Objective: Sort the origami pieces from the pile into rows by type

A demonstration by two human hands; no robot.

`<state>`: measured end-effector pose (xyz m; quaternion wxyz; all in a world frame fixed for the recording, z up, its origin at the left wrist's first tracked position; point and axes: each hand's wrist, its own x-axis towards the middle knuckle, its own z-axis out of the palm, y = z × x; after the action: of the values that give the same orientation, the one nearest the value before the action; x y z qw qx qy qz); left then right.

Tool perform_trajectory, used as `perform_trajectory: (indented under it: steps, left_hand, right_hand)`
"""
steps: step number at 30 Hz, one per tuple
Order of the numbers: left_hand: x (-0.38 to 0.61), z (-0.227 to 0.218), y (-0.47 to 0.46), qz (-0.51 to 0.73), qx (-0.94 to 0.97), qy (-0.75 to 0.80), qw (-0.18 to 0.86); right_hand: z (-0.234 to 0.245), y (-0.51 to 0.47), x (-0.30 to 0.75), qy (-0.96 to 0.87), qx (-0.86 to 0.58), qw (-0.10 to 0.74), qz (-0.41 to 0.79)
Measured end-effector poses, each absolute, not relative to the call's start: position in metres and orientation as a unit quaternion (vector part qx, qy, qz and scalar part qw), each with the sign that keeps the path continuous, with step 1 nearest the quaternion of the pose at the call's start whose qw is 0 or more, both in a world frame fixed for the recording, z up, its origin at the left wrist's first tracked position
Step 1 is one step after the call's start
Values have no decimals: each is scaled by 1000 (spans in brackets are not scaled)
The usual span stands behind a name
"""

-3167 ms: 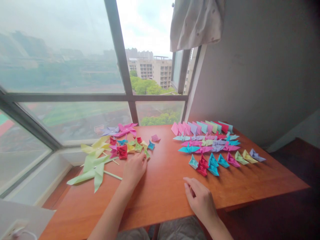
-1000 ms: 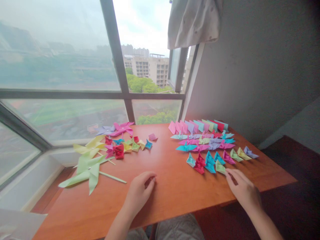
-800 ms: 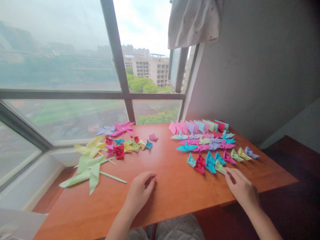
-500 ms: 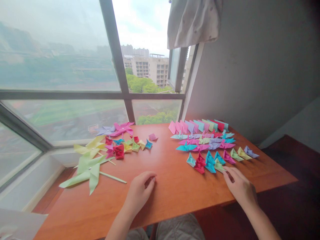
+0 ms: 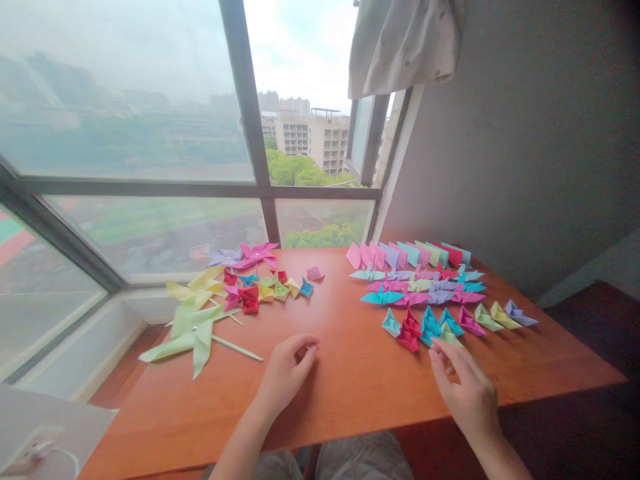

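My left hand rests on the bare wooden table, its fingers loosely curved and apart from the thumb, with nothing seen in them. My right hand lies stretched out, fingertips touching a light green folded paper piece. That piece sits in the front row of small folded shapes, beside blue ones and a red one. Behind it lie rows of coloured origami pieces.
At the left lie a large light green paper pinwheel on a stick, a pink pinwheel and a heap of small folded pieces. A window stands behind, a grey wall at the right, a white object bottom left.
My left hand came back from the heap to the table's middle. My right hand went right, then slid the light green piece left into the front row beside the blue ones.
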<state>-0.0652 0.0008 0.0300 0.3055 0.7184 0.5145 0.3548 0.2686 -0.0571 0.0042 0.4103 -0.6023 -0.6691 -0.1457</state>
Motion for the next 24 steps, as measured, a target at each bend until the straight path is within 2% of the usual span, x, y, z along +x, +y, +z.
perform_trajectory:
  steps: [2, 5, 11, 19, 24]
  left_hand:
    - [-69, 36, 7, 339, 720, 539, 276]
    - [-86, 46, 21, 286, 715, 614, 172]
    - [-131, 59, 49, 215, 650, 729, 32]
    - [-144, 59, 59, 130, 634, 762, -14]
    - [-139, 70, 38, 167, 623, 763, -40]
  right_hand:
    - [4, -55, 237, -711, -558, 420, -83]
    - [0, -50, 199, -755, -507, 416, -9]
    - [-6, -45, 177, -766, -505, 396, 42]
    - [-8, -47, 181, -763, -510, 393, 49]
    - [-8, -47, 179, -764, -516, 383, 59]
